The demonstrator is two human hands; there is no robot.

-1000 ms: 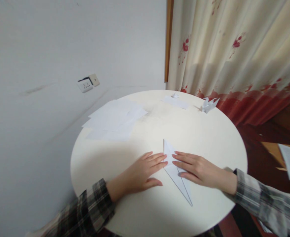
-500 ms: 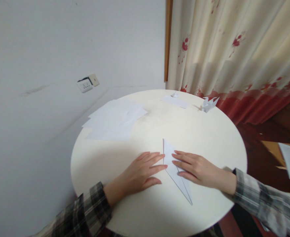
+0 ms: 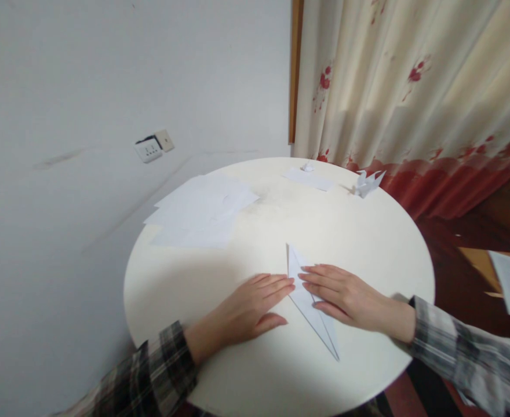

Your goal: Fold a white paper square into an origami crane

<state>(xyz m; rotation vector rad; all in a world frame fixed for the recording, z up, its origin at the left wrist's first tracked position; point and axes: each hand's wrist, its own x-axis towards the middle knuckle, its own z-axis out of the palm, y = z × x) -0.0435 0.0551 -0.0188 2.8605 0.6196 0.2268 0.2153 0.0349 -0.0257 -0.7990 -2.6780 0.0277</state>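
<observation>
A white paper folded into a long narrow kite shape (image 3: 310, 307) lies on the round cream table (image 3: 368, 243), its sharp tip pointing toward me. My left hand (image 3: 248, 310) lies flat on the table, fingers stretched out, fingertips at the paper's left edge. My right hand (image 3: 342, 292) rests flat on the paper's right half, fingers extended and pressing it down. Both hands are open and hold nothing.
A loose pile of white sheets (image 3: 200, 209) lies at the table's back left. A flat paper strip (image 3: 308, 179) with a tiny folded piece (image 3: 308, 167), and a finished paper crane (image 3: 368, 182), sit at the far edge. Behind are a wall with a socket (image 3: 153, 146) and a flowered curtain (image 3: 411, 87).
My left hand has slid slightly down along the paper's left edge; my right hand's fingers moved a little up. The paper stays in place.
</observation>
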